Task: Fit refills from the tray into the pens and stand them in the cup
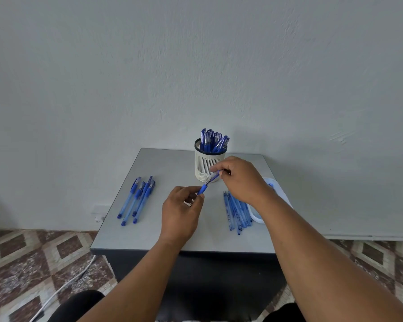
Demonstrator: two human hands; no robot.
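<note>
Over the middle of the small grey table (172,238), my left hand (182,210) grips the lower end of a blue pen (204,187) by its blue grip section. My right hand (237,177) pinches the pen's upper, thinner end just in front of the cup. The white slotted cup (206,165) stands at the table's back with several capped blue pens (213,140) upright in it. Several blue pens (136,199) lie on the table's left side. A bundle of refills (236,211) lies at the right, beside the white tray (257,217), which my right forearm partly hides.
A pale wall rises right behind the table. The floor has a brown and cream diamond tile pattern, and a white cable (63,287) runs across it at the lower left. My dark-clad knees (79,305) show at the bottom edge.
</note>
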